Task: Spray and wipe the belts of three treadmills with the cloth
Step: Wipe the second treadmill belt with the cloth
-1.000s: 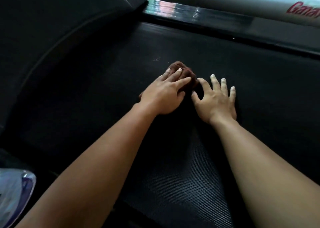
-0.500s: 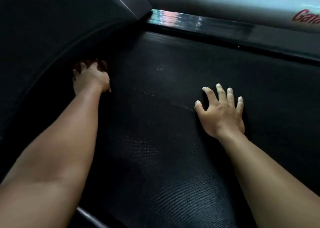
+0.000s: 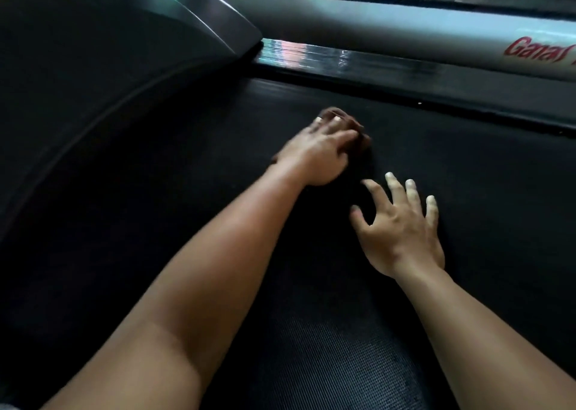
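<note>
Wiping one treadmill's belt [image 3: 467, 166], apparently mid-stroke, left hand [image 3: 314, 157] curling over the bunched brown cloth [image 3: 358, 129] near the belt's middle, right hand [image 3: 402, 232] bracing flat and spread just beside (next sweep probably needing even pressure toward the side rail [image 3: 343, 62]).

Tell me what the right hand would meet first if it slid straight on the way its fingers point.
Only bare belt lies ahead of the right hand, then, most likely, the dark side rail at the belt's far edge. The cloth under the left hand sits left of that line.
</note>
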`<action>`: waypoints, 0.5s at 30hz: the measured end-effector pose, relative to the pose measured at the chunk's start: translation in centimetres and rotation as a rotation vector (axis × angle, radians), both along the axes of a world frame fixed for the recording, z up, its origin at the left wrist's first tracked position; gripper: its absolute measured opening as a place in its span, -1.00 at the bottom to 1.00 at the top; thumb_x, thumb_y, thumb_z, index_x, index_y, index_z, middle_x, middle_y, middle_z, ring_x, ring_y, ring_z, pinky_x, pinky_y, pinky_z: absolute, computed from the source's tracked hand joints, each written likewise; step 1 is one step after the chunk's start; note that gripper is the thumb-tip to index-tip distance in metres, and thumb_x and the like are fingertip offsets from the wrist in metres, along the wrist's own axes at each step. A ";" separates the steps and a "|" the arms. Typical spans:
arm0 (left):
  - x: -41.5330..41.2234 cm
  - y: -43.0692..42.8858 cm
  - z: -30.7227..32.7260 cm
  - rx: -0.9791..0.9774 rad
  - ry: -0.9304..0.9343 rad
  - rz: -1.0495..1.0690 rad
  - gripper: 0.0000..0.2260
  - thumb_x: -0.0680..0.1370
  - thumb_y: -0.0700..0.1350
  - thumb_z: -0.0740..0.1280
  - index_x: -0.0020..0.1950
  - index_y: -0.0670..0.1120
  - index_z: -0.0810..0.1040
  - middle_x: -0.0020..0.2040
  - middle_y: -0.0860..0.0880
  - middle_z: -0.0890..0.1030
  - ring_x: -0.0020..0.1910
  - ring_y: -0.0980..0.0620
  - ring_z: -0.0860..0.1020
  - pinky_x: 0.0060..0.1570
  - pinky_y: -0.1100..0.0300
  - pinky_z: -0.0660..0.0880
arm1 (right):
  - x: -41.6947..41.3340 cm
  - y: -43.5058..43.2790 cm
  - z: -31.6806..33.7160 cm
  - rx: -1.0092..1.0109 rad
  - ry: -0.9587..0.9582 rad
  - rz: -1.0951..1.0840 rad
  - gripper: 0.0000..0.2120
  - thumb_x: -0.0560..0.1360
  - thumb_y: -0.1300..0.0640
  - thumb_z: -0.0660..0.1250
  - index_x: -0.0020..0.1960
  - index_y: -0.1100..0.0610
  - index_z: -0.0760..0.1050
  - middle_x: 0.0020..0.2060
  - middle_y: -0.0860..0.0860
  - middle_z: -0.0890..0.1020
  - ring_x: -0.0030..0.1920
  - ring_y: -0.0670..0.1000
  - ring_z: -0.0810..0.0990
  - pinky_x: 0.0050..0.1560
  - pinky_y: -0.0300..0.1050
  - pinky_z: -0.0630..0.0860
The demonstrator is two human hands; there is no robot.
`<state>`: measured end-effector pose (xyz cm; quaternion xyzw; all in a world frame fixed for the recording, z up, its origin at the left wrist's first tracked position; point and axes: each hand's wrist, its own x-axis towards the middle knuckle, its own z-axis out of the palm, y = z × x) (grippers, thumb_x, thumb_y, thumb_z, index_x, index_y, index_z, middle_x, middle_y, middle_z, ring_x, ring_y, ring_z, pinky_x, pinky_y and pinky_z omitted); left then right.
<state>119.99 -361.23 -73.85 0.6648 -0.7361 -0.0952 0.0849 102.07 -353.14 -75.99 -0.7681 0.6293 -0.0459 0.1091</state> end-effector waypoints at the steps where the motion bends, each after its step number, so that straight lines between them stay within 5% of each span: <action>1: -1.0 0.6 -0.2 -0.003 -0.004 -0.061 -0.49 0.63 0.07 0.20 0.59 0.21 0.23 0.66 0.06 0.07 0.64 -0.03 -0.01 0.60 0.11 -0.04 | 0.0 -0.1 0.1 0.006 0.010 0.000 -0.42 0.56 -0.31 -0.05 0.55 -0.20 0.06 0.61 -0.03 -0.01 0.60 0.07 -0.16 0.55 0.18 -0.23; 5: 0.2 2.1 -0.5 -0.005 0.013 -0.066 -0.50 0.64 0.08 0.21 0.59 0.22 0.23 0.66 0.05 0.08 0.64 -0.02 -0.01 0.60 0.07 -0.01 | 0.0 -0.1 0.2 0.007 0.002 -0.004 -0.42 0.56 -0.32 -0.05 0.55 -0.21 0.07 0.61 -0.03 0.00 0.60 0.07 -0.15 0.55 0.19 -0.22; 15: 19.2 -1.7 -0.8 0.050 -0.009 0.607 -0.45 0.62 0.10 0.15 0.63 0.11 0.20 0.66 -0.06 0.06 0.62 -0.20 0.07 0.60 0.00 0.03 | 0.0 0.0 0.1 0.013 -0.020 -0.004 -0.44 0.56 -0.30 -0.05 0.54 -0.23 0.05 0.61 -0.05 -0.04 0.60 0.05 -0.20 0.55 0.18 -0.27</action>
